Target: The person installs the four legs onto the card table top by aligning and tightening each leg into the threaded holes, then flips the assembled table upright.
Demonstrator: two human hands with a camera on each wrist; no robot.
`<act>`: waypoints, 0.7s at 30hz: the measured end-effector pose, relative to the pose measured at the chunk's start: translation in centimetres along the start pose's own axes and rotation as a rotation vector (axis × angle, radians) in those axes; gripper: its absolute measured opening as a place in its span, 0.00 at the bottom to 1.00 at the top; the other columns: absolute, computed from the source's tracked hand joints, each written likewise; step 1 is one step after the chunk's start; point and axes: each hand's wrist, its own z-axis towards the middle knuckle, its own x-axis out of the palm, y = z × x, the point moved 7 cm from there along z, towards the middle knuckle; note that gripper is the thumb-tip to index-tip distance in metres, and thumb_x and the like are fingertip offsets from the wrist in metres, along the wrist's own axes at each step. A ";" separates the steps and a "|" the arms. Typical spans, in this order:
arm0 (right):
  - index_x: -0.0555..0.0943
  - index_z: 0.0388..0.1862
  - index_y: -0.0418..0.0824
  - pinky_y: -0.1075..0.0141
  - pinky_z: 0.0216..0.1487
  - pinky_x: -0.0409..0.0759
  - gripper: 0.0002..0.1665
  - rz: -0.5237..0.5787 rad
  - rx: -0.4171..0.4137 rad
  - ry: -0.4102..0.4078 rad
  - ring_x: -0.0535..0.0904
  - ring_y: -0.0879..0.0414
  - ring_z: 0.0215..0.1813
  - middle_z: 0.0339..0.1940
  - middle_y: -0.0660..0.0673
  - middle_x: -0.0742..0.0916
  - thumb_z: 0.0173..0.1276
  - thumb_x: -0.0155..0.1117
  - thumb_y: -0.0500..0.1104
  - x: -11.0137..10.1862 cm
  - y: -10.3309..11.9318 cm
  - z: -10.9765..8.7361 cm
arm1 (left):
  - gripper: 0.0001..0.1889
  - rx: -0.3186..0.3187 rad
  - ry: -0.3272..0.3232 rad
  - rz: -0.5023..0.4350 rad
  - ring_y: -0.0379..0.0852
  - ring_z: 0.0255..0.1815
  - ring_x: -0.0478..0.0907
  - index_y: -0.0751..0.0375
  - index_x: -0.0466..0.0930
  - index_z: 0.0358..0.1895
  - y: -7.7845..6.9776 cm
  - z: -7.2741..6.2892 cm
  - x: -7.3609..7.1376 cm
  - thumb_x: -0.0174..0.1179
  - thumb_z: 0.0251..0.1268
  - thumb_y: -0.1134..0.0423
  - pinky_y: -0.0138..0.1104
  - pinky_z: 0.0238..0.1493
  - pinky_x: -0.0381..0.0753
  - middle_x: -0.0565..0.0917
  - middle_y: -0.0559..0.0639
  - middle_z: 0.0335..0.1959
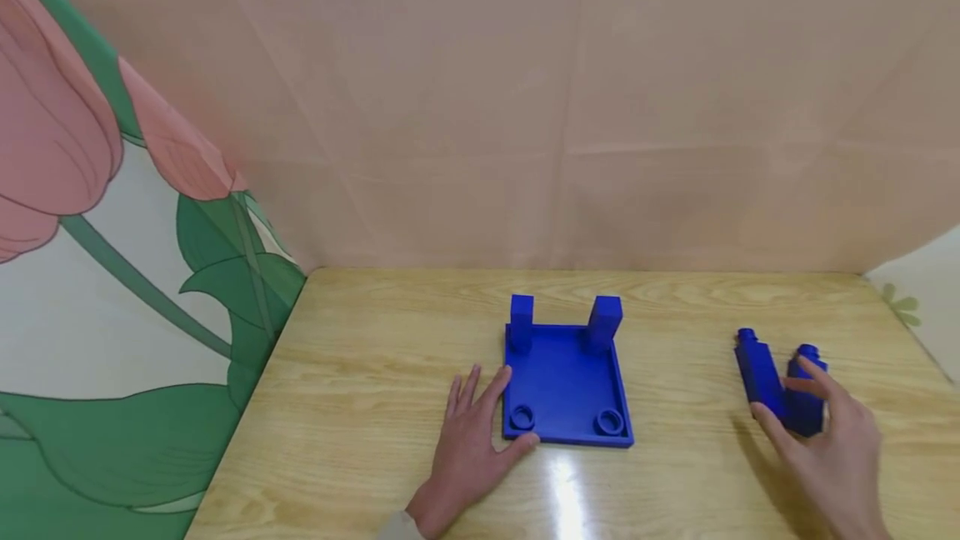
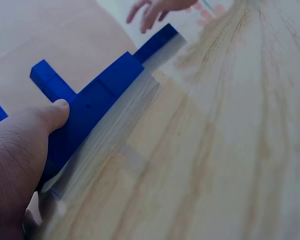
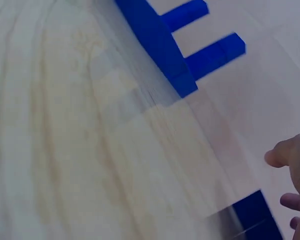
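A square blue base (image 1: 566,382) with a raised rim lies flat on the table. Upright blue posts stand at its back corners, one on the left (image 1: 521,323) and one on the right (image 1: 604,323). Round sockets show at the front left (image 1: 522,417) and front right (image 1: 609,422). My left hand (image 1: 468,448) holds the base's front left corner, thumb along the front edge and index finger at the left side. To the right lie two loose blue posts with round ends, one (image 1: 759,373) beside the other (image 1: 806,413). Over them hovers my right hand (image 1: 832,440), thumb and fingers spread apart.
The wood-grain table (image 1: 360,357) backs onto a plain pinkish cloth (image 1: 450,107). A flower-patterned sheet (image 1: 135,298) hangs along the left side, and a pale patterned surface (image 1: 926,307) borders the right edge.
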 end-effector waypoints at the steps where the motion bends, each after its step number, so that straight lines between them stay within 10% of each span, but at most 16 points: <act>1: 0.77 0.81 0.37 0.60 0.82 0.57 0.56 -0.008 0.001 0.003 0.68 0.74 0.72 0.53 0.88 0.74 0.50 0.87 0.29 0.0 -0.3 -0.1 | 0.51 0.001 -0.001 -0.002 0.58 0.93 0.48 0.39 0.56 0.91 0.0 0.0 0.0 0.58 0.71 0.21 0.59 0.91 0.40 0.66 0.42 0.88; 5: 0.77 0.80 0.37 0.47 0.81 0.57 0.58 -0.015 -0.009 0.016 0.74 0.47 0.73 0.56 0.89 0.73 0.46 0.87 0.31 0.1 -1.2 -0.4 | 0.52 0.006 -0.004 -0.010 0.59 0.93 0.49 0.40 0.57 0.91 -0.1 -0.1 -0.2 0.58 0.71 0.21 0.59 0.91 0.40 0.67 0.43 0.88; 11: 0.77 0.80 0.36 0.60 0.81 0.56 0.59 -0.032 -0.051 0.042 0.74 0.28 0.66 0.58 0.91 0.72 0.43 0.87 0.27 0.4 -1.6 -0.3 | 0.51 0.005 -0.002 -0.011 0.59 0.93 0.48 0.41 0.57 0.91 0.0 -0.1 -0.2 0.59 0.72 0.22 0.59 0.92 0.40 0.67 0.44 0.88; 17: 0.79 0.78 0.35 0.76 0.78 0.52 0.54 -0.045 -0.069 0.050 0.75 0.34 0.71 0.58 0.89 0.71 0.48 0.86 0.24 0.5 -1.9 -0.3 | 0.50 0.039 -0.028 0.014 0.62 0.92 0.52 0.43 0.59 0.91 -0.3 -0.1 -0.2 0.59 0.74 0.23 0.63 0.90 0.44 0.69 0.45 0.87; 21: 0.81 0.76 0.35 0.77 0.78 0.52 0.52 -0.035 -0.083 0.050 0.71 0.59 0.77 0.60 0.87 0.72 0.48 0.85 0.23 0.6 -1.9 -0.5 | 0.50 0.043 -0.031 0.021 0.62 0.92 0.52 0.43 0.59 0.91 -0.2 -0.1 -0.2 0.58 0.74 0.23 0.62 0.90 0.45 0.70 0.45 0.86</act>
